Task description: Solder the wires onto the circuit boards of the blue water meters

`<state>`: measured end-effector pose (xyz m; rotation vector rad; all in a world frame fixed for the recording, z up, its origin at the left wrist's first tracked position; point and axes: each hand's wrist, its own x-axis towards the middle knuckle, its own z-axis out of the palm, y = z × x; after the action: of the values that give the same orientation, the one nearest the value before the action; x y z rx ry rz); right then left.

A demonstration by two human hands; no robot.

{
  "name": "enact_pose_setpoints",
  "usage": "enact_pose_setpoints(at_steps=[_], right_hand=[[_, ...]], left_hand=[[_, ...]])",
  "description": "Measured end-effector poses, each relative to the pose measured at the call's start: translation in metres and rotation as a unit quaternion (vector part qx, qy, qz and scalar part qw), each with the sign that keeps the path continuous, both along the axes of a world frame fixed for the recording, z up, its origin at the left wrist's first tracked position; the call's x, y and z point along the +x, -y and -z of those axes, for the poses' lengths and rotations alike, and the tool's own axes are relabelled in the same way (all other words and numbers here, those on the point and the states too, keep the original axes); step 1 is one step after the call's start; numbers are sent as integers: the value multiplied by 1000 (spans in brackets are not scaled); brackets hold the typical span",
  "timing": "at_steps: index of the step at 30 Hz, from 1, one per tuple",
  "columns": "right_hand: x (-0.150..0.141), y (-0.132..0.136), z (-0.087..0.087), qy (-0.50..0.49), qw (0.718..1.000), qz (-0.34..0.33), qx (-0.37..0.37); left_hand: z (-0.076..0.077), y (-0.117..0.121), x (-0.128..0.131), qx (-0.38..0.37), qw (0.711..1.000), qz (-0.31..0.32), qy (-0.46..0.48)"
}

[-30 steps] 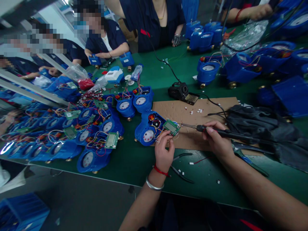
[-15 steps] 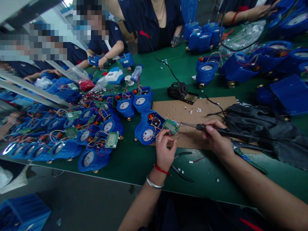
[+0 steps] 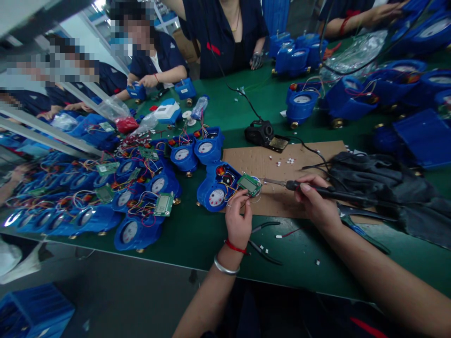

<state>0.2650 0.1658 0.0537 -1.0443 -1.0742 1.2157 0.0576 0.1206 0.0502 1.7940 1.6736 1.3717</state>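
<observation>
My right hand [image 3: 319, 202] grips the black handle of a soldering iron [image 3: 276, 182]. Its metal tip points left, close to the right edge of a green circuit board [image 3: 249, 185] with a small grey display. At the board's lower edge my left hand [image 3: 238, 218] has its fingers drawn together in a pinch; whatever is between them is too small to make out. Thin wires hang around the board. It leans on the open compartment of a blue water meter [image 3: 215, 188] with a round white dial.
Brown cardboard [image 3: 282, 202] lies under the iron. Behind stands a black soldering stand [image 3: 262, 134]. Pliers [image 3: 266, 253] lie near my left wrist, with green-handled cutters [image 3: 366, 232] and dark cloth [image 3: 380, 178] to the right. Several wired meters [image 3: 139, 230] crowd the left. Co-workers sit opposite.
My left hand has shifted slightly down and left, its thumb and fingers drawn closer together at the board's edge. The iron has stayed almost in place.
</observation>
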Motion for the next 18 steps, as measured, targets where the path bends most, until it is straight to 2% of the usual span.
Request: enact_pose_setpoints(at_steps=[12,18], right_hand=[[-2,1,-3,55,998,-5,-7],[-1,1,-1,25,999,-31,-5]], left_hand=[[-3,-2,6,15,1000,-12,-11],[-2,-3,3,-1,1000,-19,21]])
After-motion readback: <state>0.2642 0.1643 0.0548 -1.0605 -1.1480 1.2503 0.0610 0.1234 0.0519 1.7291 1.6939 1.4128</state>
